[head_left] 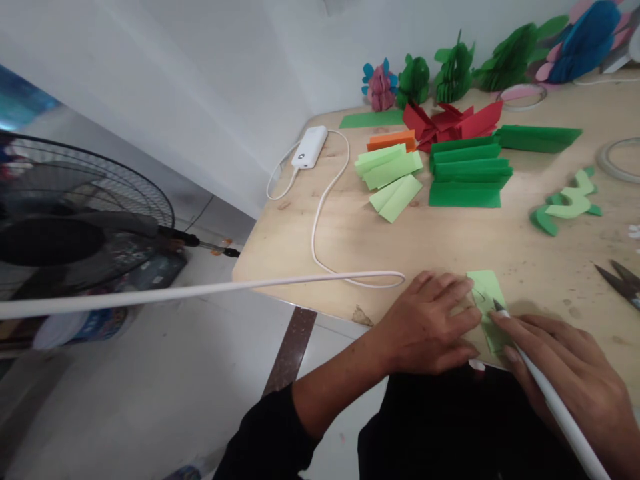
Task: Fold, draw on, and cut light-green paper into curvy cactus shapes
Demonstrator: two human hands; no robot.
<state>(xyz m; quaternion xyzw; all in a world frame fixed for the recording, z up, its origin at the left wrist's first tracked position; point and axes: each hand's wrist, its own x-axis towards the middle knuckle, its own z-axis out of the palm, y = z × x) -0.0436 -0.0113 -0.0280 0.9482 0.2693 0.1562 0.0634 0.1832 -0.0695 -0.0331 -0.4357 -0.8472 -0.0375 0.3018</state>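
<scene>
Broadly, reading the clock around the pale green paper (484,285), the wooden table (450,243) has its front edge just beside the paper at 6. Open wood runs toward 12, up to dark green folded papers (466,193). At 9 the left hand (433,323), loosely spread, rests fingertips at the paper's edge; at 4 the right hand (565,360) pinches. Scissors (623,287) lie at 3. The pinched white pen (553,393) slants toward 5, tip on the paper.

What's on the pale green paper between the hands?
A dark line and, apparently, the tip of the white pen. Anything under the left hand or right hand is hidden.
</scene>
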